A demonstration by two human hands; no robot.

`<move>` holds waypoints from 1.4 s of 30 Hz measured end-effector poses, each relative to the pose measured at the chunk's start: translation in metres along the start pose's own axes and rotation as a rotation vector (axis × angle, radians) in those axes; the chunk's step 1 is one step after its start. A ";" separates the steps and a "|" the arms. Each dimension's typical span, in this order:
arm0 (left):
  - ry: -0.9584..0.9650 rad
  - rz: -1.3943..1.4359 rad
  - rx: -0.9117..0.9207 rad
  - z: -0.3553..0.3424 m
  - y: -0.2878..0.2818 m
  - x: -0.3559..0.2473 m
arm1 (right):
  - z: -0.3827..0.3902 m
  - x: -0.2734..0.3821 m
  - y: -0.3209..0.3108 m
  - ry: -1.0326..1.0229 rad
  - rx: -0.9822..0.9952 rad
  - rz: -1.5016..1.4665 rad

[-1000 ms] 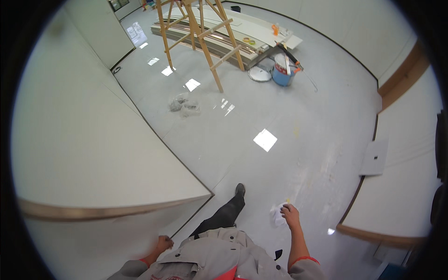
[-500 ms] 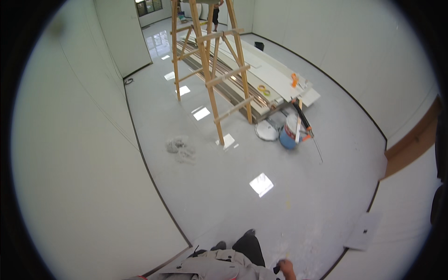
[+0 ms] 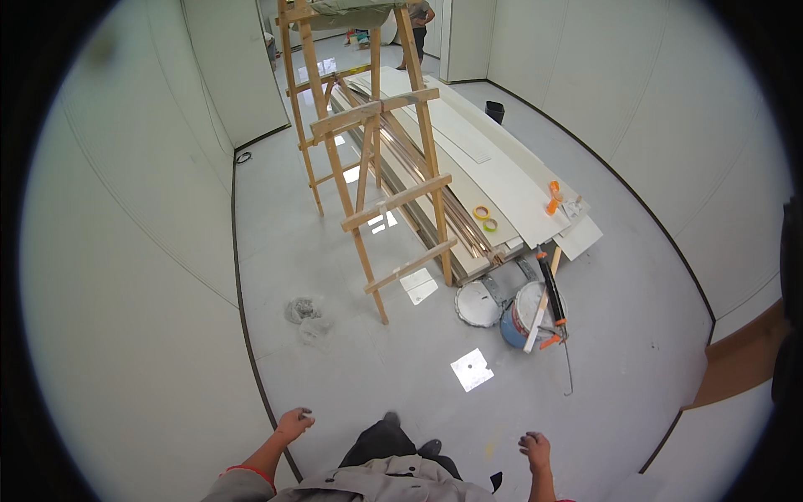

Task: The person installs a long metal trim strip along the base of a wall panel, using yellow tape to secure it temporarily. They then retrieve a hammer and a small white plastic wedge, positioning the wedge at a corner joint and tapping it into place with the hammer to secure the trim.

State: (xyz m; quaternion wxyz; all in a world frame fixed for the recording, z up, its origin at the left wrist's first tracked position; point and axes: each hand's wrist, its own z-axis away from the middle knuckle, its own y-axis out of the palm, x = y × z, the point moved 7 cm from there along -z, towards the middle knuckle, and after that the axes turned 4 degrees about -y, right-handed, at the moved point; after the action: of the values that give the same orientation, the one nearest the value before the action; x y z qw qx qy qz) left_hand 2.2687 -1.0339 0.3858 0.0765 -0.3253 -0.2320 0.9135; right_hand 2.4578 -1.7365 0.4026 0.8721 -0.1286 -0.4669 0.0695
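Note:
My left hand [image 3: 294, 425] is held out at the lower left, near the left wall's base, with its fingers apart and nothing seen in them. At the lower right my right hand [image 3: 536, 450] hangs over the floor, fingers loosely bent and apart, also without a visible object. Its fingertips look dark. Neither hand touches anything. Ahead of my right hand stands a blue bucket [image 3: 512, 332] with a black and orange caulking gun [image 3: 550, 289] and a pale wooden strip lying across its top.
A wooden stepladder [image 3: 355, 226] stands ahead, a cloth over its top. Behind it lie long white panels [image 3: 502, 180], bronze-coloured trim strips [image 3: 452, 209] and tape rolls [image 3: 481, 212]. A round lid [image 3: 478, 304] lies by the bucket. Crumpled clear plastic [image 3: 303, 311] is on the left floor. People stand far back.
My left hand has come into view, and my right hand has risen, its fingers more spread. The ladder, panels and bucket now appear nearer. My feet have shifted.

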 end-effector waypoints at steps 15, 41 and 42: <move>0.749 -0.510 -0.498 -0.383 -0.029 -0.667 | -0.177 0.025 0.056 0.538 0.117 0.088; 0.458 -0.693 -0.049 -0.630 0.020 -0.745 | -1.062 0.397 0.490 -0.588 0.222 1.203; 0.485 -0.676 -0.019 -0.633 0.021 -0.750 | -1.068 0.394 0.495 -0.542 0.253 1.250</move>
State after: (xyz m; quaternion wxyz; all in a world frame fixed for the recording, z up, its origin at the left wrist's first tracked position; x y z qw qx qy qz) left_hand 3.2502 -1.0342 0.3643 0.4216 -0.4374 -0.3094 0.7316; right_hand 3.5646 -1.3374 0.0061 0.5291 -0.2489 -0.4949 0.6427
